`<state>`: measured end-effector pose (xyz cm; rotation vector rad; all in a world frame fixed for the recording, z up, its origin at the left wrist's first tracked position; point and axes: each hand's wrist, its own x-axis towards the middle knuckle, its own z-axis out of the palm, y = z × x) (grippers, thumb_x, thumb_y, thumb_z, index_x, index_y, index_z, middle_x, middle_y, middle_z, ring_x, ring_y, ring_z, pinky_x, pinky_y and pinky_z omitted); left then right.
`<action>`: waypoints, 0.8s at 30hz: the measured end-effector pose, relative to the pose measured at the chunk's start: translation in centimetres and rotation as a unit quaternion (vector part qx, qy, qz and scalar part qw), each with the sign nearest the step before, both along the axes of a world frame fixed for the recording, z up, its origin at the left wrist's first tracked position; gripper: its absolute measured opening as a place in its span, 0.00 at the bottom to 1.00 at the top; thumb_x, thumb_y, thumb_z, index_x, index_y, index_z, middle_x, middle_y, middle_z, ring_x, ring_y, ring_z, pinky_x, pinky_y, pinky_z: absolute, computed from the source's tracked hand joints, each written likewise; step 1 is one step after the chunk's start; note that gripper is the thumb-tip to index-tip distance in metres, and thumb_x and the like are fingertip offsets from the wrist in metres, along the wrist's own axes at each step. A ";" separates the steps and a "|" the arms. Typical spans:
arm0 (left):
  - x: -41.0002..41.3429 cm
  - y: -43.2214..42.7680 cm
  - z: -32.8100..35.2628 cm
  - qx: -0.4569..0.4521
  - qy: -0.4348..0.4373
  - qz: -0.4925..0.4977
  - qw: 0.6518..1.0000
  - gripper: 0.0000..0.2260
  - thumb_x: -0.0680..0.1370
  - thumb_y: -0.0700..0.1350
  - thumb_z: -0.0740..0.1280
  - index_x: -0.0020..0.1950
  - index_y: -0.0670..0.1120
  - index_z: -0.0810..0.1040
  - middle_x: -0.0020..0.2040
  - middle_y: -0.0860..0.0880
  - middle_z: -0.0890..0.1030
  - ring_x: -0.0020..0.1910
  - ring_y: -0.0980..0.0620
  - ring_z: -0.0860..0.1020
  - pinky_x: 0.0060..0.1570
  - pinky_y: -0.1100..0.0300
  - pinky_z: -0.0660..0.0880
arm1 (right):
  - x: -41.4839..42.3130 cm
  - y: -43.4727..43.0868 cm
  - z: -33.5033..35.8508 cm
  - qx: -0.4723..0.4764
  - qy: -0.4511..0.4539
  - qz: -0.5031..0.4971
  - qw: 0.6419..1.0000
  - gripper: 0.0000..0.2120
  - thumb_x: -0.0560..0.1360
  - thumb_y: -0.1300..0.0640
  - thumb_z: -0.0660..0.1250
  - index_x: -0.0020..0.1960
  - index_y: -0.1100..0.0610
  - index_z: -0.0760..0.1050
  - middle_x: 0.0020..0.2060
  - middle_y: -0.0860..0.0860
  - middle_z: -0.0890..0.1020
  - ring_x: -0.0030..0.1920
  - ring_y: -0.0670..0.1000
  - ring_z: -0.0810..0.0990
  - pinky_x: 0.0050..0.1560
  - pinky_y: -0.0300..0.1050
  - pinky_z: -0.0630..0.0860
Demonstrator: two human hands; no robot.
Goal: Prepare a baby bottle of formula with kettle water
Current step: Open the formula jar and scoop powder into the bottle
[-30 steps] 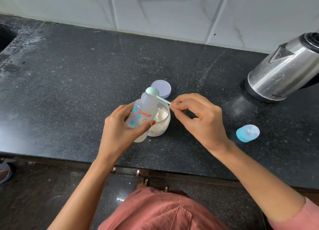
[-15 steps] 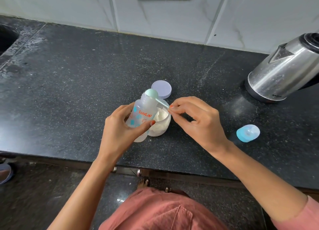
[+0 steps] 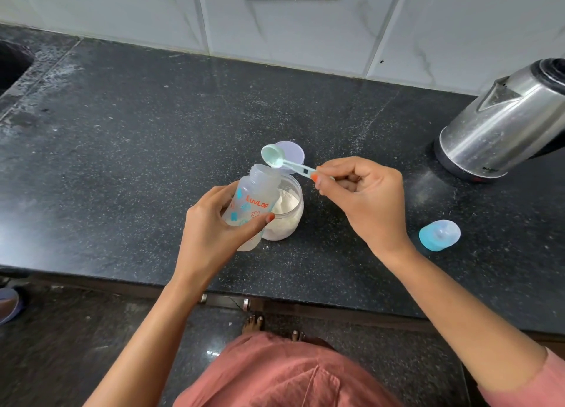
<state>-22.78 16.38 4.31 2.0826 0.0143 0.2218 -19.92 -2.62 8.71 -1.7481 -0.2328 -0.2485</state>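
Left hand, fingers curled round the open baby bottle, holds it tilted in front of the powder jar on the dark surface. Right hand pinches the handle of a pale scoop, bowl just beyond the bottle mouth; blue cap lies to the right. Farther: lilac lid, kettle far right.

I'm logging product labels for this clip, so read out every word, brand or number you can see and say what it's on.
"LuvLap": orange print on the baby bottle, held in the left hand.
Small print near the base of the kettle: too small to read.
Dark mark on the handle of the scoop: too small to read.
No other text is legible.
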 end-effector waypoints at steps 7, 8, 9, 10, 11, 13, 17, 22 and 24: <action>0.1 0.2 0.0 0.005 -0.003 0.003 1.000 0.22 0.64 0.55 0.76 0.55 0.57 0.76 0.46 0.57 0.79 0.45 0.60 0.77 0.43 0.72 0.72 | -0.6 0.1 -1.5 -0.201 -0.217 0.024 0.955 0.03 0.69 0.66 0.70 0.38 0.66 0.78 0.38 0.56 0.82 0.41 0.44 0.78 0.44 0.31 0.76; 0.1 0.2 0.0 0.004 -0.004 0.002 1.000 0.22 0.64 0.55 0.76 0.55 0.57 0.76 0.46 0.57 0.79 0.45 0.60 0.77 0.43 0.71 0.72 | -0.6 0.1 -1.5 -0.201 -0.223 0.016 0.954 0.04 0.69 0.65 0.70 0.38 0.66 0.78 0.38 0.57 0.82 0.41 0.45 0.78 0.44 0.32 0.76; 0.1 0.2 -0.1 0.003 -0.003 0.003 1.000 0.21 0.64 0.54 0.76 0.55 0.56 0.77 0.46 0.57 0.79 0.45 0.60 0.77 0.43 0.72 0.72 | -0.5 0.1 -1.5 -0.198 -0.226 0.011 0.954 0.04 0.69 0.65 0.70 0.38 0.66 0.78 0.38 0.57 0.82 0.41 0.46 0.78 0.44 0.32 0.77; 0.0 0.2 -0.1 0.001 -0.002 0.003 1.000 0.21 0.64 0.53 0.76 0.55 0.56 0.77 0.46 0.57 0.79 0.45 0.60 0.77 0.43 0.72 0.71 | -0.5 0.1 -1.4 -0.198 -0.226 0.013 0.954 0.04 0.69 0.66 0.70 0.38 0.66 0.78 0.39 0.57 0.82 0.40 0.46 0.79 0.43 0.32 0.77; 0.0 0.2 -0.1 0.000 -0.001 0.003 1.000 0.21 0.64 0.53 0.75 0.56 0.56 0.77 0.47 0.56 0.79 0.46 0.60 0.77 0.43 0.73 0.71 | -0.5 0.1 -1.4 -0.199 -0.225 0.017 0.954 0.04 0.69 0.66 0.70 0.38 0.66 0.78 0.39 0.57 0.82 0.40 0.46 0.78 0.43 0.31 0.76; 0.0 0.2 0.0 -0.001 -0.001 0.000 1.000 0.22 0.64 0.55 0.76 0.56 0.55 0.77 0.47 0.56 0.80 0.45 0.60 0.77 0.43 0.72 0.72 | -0.5 0.2 -1.4 -0.197 -0.219 0.018 0.956 0.03 0.69 0.66 0.70 0.38 0.66 0.78 0.38 0.57 0.82 0.40 0.46 0.78 0.44 0.30 0.76; 0.0 0.3 -0.2 0.006 -0.004 0.003 1.000 0.23 0.63 0.57 0.73 0.56 0.56 0.77 0.46 0.57 0.79 0.45 0.61 0.77 0.43 0.71 0.72 | -0.6 0.2 -1.3 -0.185 -0.206 0.028 0.960 0.03 0.69 0.66 0.70 0.38 0.66 0.78 0.39 0.57 0.82 0.40 0.47 0.79 0.43 0.32 0.77; 0.1 0.3 -0.2 0.012 0.000 0.001 1.000 0.24 0.63 0.55 0.77 0.57 0.54 0.77 0.47 0.59 0.78 0.46 0.61 0.77 0.43 0.74 0.70 | -0.7 0.2 -1.4 -0.178 -0.205 0.027 0.962 0.04 0.69 0.65 0.69 0.38 0.67 0.78 0.39 0.53 0.81 0.39 0.48 0.79 0.42 0.34 0.77; 0.1 0.3 -0.3 0.010 0.000 0.000 1.000 0.25 0.62 0.57 0.76 0.57 0.54 0.77 0.47 0.59 0.78 0.46 0.61 0.77 0.43 0.74 0.70 | -0.8 0.2 -1.4 -0.177 -0.199 0.030 0.963 0.04 0.69 0.65 0.69 0.38 0.66 0.78 0.39 0.53 0.80 0.40 0.47 0.79 0.41 0.34 0.78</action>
